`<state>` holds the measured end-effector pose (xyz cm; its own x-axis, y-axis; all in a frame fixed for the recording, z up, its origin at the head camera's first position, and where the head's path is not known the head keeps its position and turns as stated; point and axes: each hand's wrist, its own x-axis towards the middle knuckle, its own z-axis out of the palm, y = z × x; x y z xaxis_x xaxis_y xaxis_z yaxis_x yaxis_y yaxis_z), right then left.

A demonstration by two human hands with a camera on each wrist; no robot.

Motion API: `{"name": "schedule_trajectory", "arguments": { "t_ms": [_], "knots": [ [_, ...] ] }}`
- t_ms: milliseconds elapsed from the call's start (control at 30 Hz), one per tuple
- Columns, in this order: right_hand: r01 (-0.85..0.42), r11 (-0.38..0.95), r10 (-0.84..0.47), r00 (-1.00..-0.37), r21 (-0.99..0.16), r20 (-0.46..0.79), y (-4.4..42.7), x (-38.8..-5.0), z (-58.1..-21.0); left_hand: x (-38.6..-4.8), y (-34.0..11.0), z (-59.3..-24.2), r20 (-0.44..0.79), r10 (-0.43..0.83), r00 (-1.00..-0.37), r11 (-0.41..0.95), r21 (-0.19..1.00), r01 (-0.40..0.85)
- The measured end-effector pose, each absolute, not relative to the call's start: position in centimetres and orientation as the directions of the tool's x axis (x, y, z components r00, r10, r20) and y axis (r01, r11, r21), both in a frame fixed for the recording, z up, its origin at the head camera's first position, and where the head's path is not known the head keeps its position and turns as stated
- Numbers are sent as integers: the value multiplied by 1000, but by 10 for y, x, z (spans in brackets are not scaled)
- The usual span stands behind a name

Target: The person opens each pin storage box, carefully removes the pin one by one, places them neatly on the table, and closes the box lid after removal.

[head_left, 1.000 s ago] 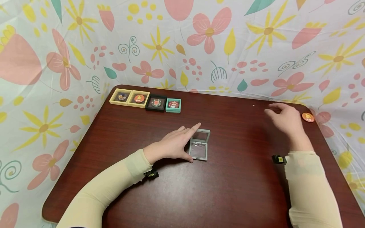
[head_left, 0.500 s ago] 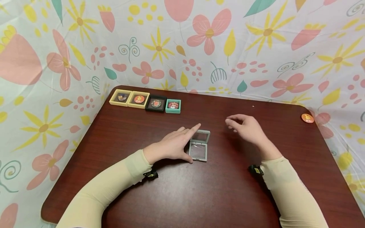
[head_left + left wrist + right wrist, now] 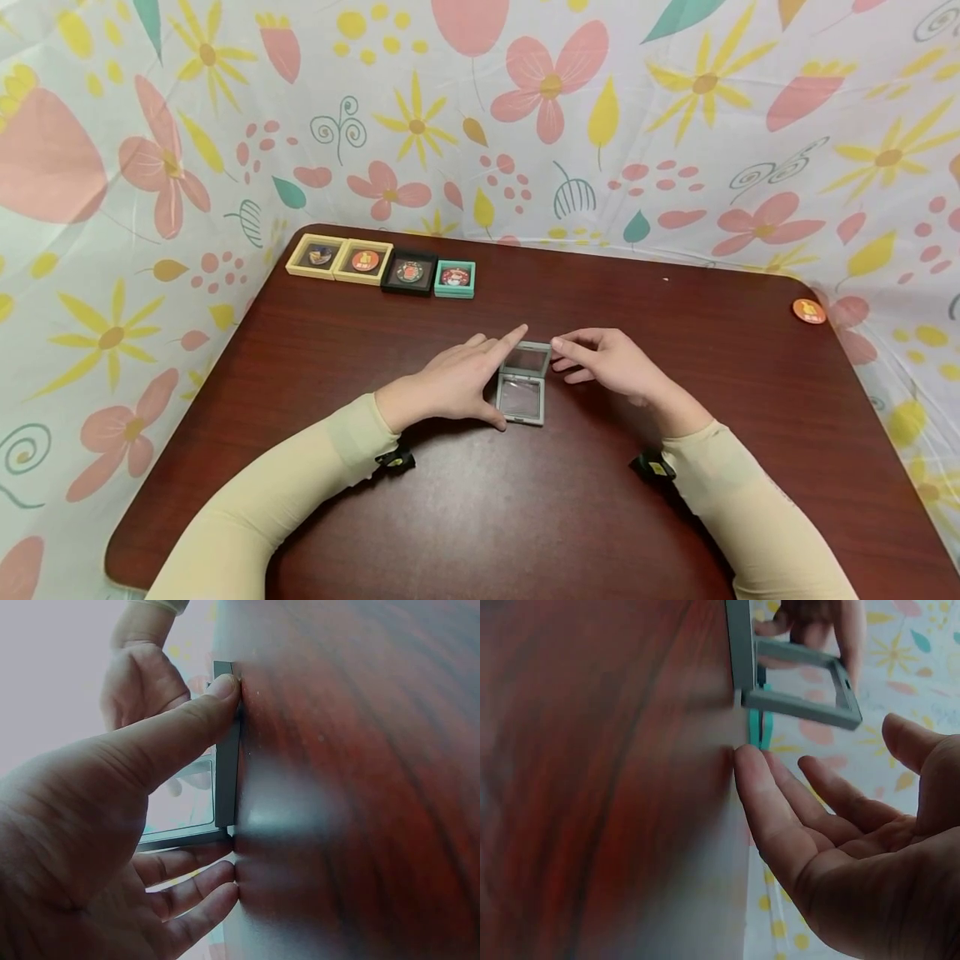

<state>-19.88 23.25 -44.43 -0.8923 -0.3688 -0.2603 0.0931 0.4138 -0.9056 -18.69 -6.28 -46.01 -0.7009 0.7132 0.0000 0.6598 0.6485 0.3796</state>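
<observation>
A grey hinged display frame (image 3: 521, 400) with clear film windows lies unfolded in mid-table. Its base (image 3: 740, 656) is flat on the wood and its lid (image 3: 802, 707) stands up from the far side. My left hand (image 3: 457, 382) spreads along the left side. In the left wrist view its thumb (image 3: 187, 727) lies on the base's edge, and its other fingers (image 3: 196, 896) reach past the lid. Just right of the lid hovers my right hand (image 3: 618, 367), fingers loosely bent and holding nothing. A gap shows between its fingertips and the lid in the right wrist view.
Two yellow frames (image 3: 337, 273), a black frame (image 3: 409, 275) and a teal frame (image 3: 454, 280), each with a round badge inside, stand in a row at the back left. An orange round badge (image 3: 809, 312) lies at the far right corner. Patterned cloth (image 3: 465, 100) borders the table.
My right hand has come from the right side of the table, leftward to beside the frame's lid. The left hand and the grey frame have stayed where they were.
</observation>
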Motion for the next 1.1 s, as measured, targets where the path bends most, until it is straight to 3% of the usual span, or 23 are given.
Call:
{"name": "schedule_trajectory", "arguments": {
  "t_ms": [1100],
  "knots": [
    [86, 454, -367, -889, -887, -275, 214, -191, -450, -186, -63, -459, 0, 722, -692, 645, 363, 672]
  ]
}}
